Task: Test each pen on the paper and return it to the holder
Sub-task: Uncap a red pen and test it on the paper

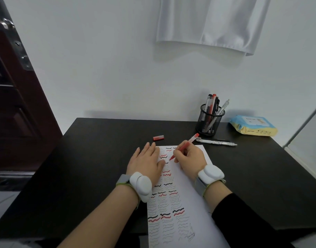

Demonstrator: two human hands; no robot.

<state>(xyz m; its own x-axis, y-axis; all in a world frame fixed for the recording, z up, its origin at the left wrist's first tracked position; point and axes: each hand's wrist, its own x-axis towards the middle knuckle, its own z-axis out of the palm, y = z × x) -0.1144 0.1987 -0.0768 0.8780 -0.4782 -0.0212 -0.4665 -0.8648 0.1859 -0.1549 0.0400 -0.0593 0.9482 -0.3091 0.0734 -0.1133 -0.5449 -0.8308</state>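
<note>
A: Head view, desk from above. Red pen [182, 148] gripped in the right hand [189, 159], fingers curled round the lower barrel, tip down on the paper [194, 199] near the sheet's far end. Barrel tilts up and away to the right, its red end pointing toward the holder.

B: Left hand?

A: Left hand [147, 162] lies flat, fingers straight and slightly spread, pressing on the paper's upper left corner, partly over the black table [92, 158]. It grips nothing. Each wrist carries a white wrist device on a grey strap, left [141, 187] and right [211, 173].

B: Paper condition?

A: Covered in columns of short wavy test strokes, grey, black and red; heavier black-and-red pairs recur down the sheet. Its near end runs past the table's front edge.

B: Around it?

A: Red pen cap [158, 137] lies loose on the table just beyond the left fingertips, apart from the pen. Two pens [216, 141] lie side by side to the right of the paper's far corner, one black-bodied, one clear. Behind them stands the black mesh pen holder [210, 121], upright, with several pens in it, black, red and clear ones leaning.

B: Further out?

A: Blue and yellow soft pack [254, 125] at the table's back right. White wall behind, white fabric [212, 22] hanging high on it, dark brown door [13, 104] at the left.
</note>
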